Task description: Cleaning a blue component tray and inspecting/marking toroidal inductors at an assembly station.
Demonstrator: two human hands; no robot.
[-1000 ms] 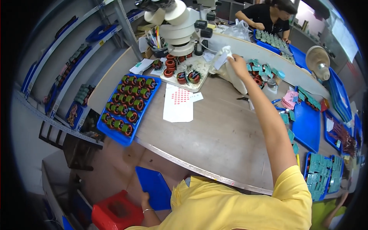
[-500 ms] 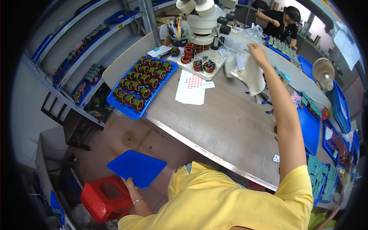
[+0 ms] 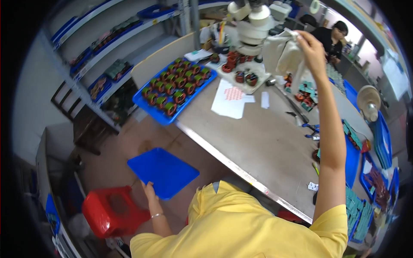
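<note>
The empty blue tray point(image 3: 163, 172) is held out to the person's left, below table level and over the brown floor, just beside the red plastic stool point(image 3: 114, 210) that stands at its 7 o'clock. The tray lies nearly flat, open face up, with its long axis running from about 10 o'clock to 4 o'clock and one corner pointing toward the table edge. The left hand point(image 3: 149, 189) grips it at the near edge, fingers closed over the rim. The right hand point(image 3: 310, 50) is raised high at 1 o'clock, fingers pinched shut on one white cloth point(image 3: 285, 53) that hangs down in folds beside the white microscope point(image 3: 254, 23). On the grey worktable point(image 3: 262, 142), at 11 o'clock from the held tray, lies a second blue tray point(image 3: 148, 105), this one loaded with red-and-green wound coils point(image 3: 178, 84) in four rows; the exact number cannot be told. Beyond it a small white tray point(image 3: 241, 79) carries several more coils. Two white paper sheets point(image 3: 232, 99) lie between the trays, overlapping. Further blue trays sit along the table's right edge at 3 o'clock. Another person point(image 3: 331, 36) works at the far bench.
</note>
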